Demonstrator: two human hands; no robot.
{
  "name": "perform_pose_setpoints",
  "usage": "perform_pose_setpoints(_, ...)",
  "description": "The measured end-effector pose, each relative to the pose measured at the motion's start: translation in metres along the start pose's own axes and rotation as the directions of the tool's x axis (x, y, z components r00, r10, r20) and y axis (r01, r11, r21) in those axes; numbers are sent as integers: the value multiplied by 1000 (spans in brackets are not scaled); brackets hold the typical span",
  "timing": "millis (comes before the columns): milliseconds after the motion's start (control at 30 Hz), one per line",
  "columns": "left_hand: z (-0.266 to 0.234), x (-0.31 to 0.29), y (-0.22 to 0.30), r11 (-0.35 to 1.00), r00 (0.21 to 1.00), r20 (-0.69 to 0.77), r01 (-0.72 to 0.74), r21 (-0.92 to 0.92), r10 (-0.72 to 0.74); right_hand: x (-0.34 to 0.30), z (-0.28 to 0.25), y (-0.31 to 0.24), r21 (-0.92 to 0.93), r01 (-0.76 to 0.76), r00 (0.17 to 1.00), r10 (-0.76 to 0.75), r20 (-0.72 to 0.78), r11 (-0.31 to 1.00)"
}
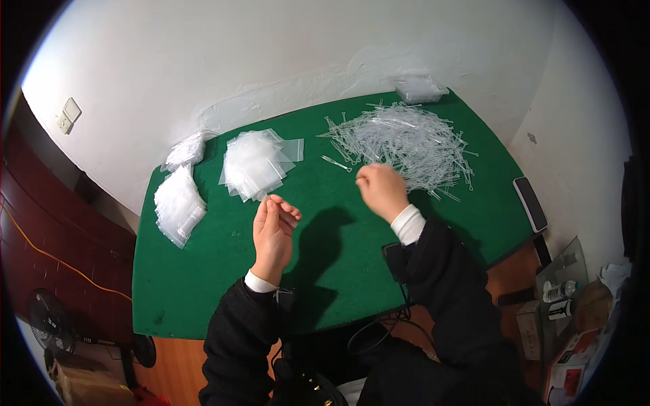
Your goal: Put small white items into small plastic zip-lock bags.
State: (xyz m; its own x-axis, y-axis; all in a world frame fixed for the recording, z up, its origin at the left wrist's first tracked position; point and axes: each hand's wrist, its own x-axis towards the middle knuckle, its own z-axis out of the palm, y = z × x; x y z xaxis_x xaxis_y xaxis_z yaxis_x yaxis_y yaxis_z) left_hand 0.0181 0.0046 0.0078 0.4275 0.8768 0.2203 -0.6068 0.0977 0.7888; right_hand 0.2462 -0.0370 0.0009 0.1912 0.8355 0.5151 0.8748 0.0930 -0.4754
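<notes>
1. From my seat far from the rig, I see a green-topped table [223,291] against a white wall [325,40].
2. Across its far right spreads a heap of clear plastic sticks [413,139]; behind it stands a clear box [420,90], and a dark phone-like slab [530,204] lies along the right edge.
3. Left of the heap I have a fanned stack of clear bags [250,162], then two piles of clear packets, one nearer [179,208], one farther [185,150].
4. Under the near edge, black cables [389,328] loop.
5. My right hand [382,189] blocks part of the heap's near-left side. Its fingers are curled inward; blur keeps me from telling whether they grip anything.
6. My left hand [273,233] is raised just below the bag stack, thumb and fingers bent close; I cannot tell whether anything is pinched there.
7. One loose stick [336,164] lies between bag stack and heap, just beside the right hand. Its long axis slants from upper left to lower right, ring end at lower right, near the fingers.
</notes>
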Motion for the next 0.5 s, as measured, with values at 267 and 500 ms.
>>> perform_pose_setpoints(267,-4,2,1,1000,980,-198,-17,9,19,0,7,37,-293,-13,989,-30,-142,956)
perform_pose_setpoints(500,-4,2,-1,999,985,-167,39,15,-36,0,5,36,-368,-42,998,21,-61,929)
